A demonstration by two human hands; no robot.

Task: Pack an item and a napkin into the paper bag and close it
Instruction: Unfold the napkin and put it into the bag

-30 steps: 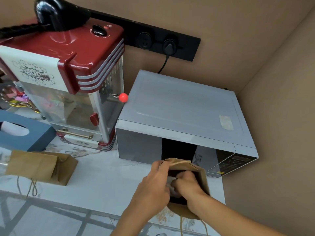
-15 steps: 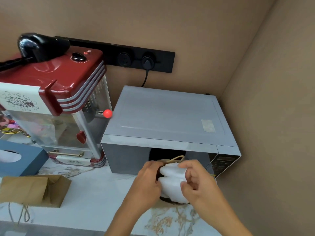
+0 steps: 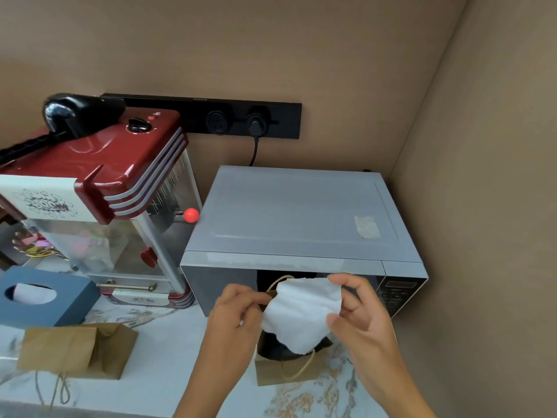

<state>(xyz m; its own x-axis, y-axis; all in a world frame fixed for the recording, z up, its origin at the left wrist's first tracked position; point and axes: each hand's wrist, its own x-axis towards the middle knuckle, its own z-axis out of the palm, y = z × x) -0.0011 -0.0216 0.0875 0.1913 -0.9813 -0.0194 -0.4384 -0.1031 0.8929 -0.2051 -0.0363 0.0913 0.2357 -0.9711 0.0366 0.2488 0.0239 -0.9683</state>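
A brown paper bag with twine handles stands open on the marble counter, in front of the microwave. Something dark sits inside it; I cannot tell what it is. A white napkin is spread over the bag's mouth. My right hand pinches the napkin's right edge between thumb and fingers. My left hand pinches the bag's rim right beside the napkin's left edge.
A grey microwave stands directly behind the bag. A red popcorn machine is to its left. A blue tissue box and a second paper bag, lying flat, are on the counter's left. A brown wall closes the right side.
My right hand has come up out of the bag's mouth. The bunched napkin has risen and now spreads wider between my hands. The view has tilted up.
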